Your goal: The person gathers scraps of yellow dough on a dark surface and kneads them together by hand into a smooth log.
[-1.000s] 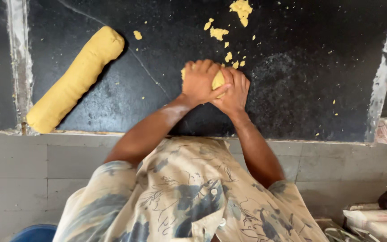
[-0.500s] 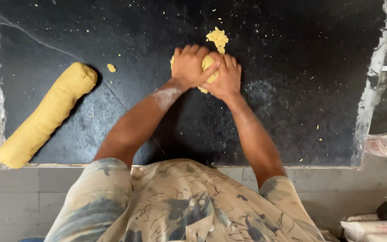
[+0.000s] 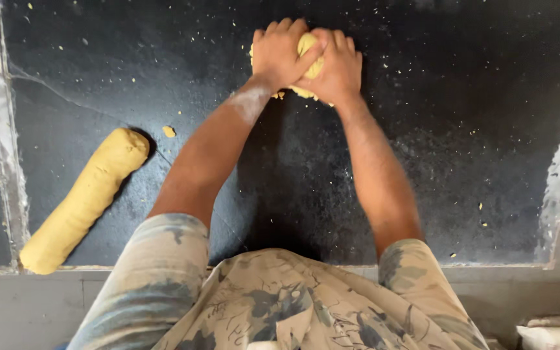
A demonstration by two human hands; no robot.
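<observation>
A lump of yellow dough [image 3: 308, 48] lies on the dark stone counter [image 3: 422, 162] at the far middle. My left hand [image 3: 280, 52] and my right hand [image 3: 336, 66] are both clasped over it, pressing it against the counter, with the left fingers overlapping the right. Most of the lump is hidden under my hands; a few yellow edges show between and below the fingers. My left forearm carries a white floury smear.
A long yellow dough roll [image 3: 85, 201] lies diagonally at the left near the counter's front edge. A small dough crumb [image 3: 169, 131] sits beside its far end. Tiny crumbs speckle the counter. White seams run down both sides; grey tiles front the counter.
Both hands have pushed the dough lump farther from me across the counter. The loose crumbs that lay beyond the lump are no longer seen. The dough roll stays put.
</observation>
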